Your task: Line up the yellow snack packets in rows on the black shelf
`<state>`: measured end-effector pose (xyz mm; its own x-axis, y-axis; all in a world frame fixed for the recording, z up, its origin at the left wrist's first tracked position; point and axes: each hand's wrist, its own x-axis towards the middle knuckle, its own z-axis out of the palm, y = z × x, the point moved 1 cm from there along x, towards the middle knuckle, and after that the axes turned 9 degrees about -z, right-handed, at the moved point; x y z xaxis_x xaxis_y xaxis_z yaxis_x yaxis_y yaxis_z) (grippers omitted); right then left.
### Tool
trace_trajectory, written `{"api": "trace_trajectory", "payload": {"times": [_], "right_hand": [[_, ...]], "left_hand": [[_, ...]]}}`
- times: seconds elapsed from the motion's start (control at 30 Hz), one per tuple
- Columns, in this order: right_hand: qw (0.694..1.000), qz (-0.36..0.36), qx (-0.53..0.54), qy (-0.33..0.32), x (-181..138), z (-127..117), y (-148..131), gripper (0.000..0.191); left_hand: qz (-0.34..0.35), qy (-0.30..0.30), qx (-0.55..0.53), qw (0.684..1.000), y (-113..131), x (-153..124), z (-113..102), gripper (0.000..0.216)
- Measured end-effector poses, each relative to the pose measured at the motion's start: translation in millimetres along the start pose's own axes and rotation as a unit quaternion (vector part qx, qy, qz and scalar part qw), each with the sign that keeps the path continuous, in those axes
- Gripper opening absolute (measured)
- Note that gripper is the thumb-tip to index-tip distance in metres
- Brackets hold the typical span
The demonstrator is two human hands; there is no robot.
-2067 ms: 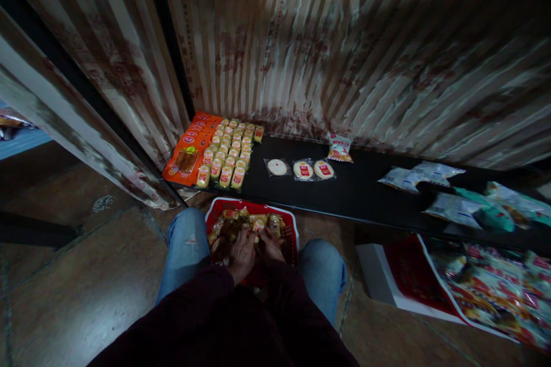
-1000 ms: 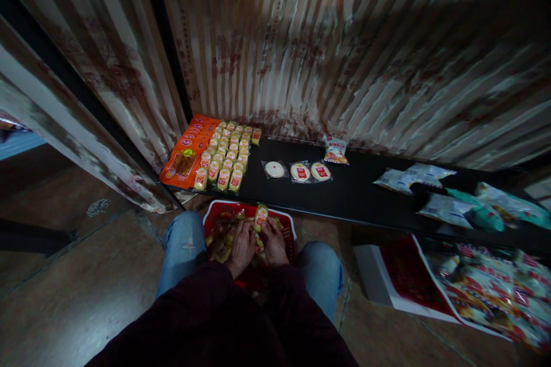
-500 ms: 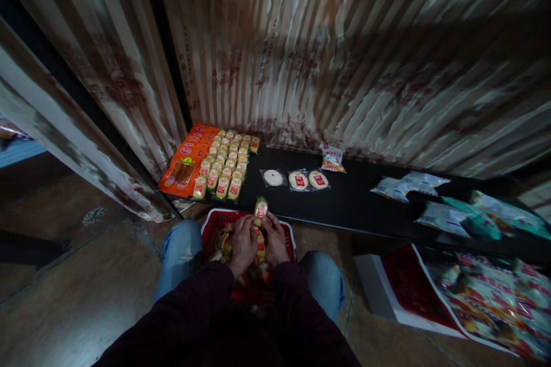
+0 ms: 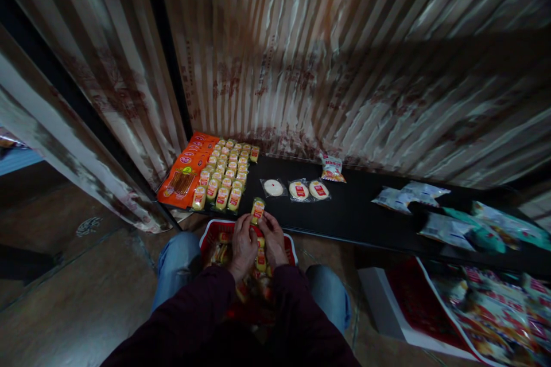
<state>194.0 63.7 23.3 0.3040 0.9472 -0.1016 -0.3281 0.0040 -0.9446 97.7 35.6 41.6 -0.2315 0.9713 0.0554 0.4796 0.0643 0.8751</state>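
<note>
Shelf: long black shelf (image 4: 357, 212) low by the wall.
Basket: red plastic basket (image 4: 291, 248) between the knees, full of snacks.
Hands: left hand (image 4: 243, 245) and right hand (image 4: 272, 241) side by side, fingers pinched together on one pack.
Pack: small yellow snack pack (image 4: 257, 210), held up at the shelf edge.

My arms are covered by the long, loose sleeves of a dark maroon top (image 4: 241, 321), plain fabric with no print or buttons that I can make out, the cuffs ending at the wrists. My left hand (image 4: 242, 246) and my right hand (image 4: 274, 243) are bare: no gloves, and no ring or watch that I can see in this dim light. On my legs are faded light blue denim jeans (image 4: 174, 266), worn paler over both knees.
</note>
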Motion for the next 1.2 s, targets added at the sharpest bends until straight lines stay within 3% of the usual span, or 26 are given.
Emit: {"api": "trace_trajectory", "payload": {"times": [0.53,1.2], "right_hand": [[0.995,-0.051,-0.081,-0.035,38,19,-1,0.042],[0.995,-0.047,-0.082,-0.039,71,22,-4,0.041]], "left_hand": [[-0.021,-0.002,-0.039,0.999,7,29,5,0.052],[-0.061,0.003,-0.034,0.998,6,57,24,0.049]]}}
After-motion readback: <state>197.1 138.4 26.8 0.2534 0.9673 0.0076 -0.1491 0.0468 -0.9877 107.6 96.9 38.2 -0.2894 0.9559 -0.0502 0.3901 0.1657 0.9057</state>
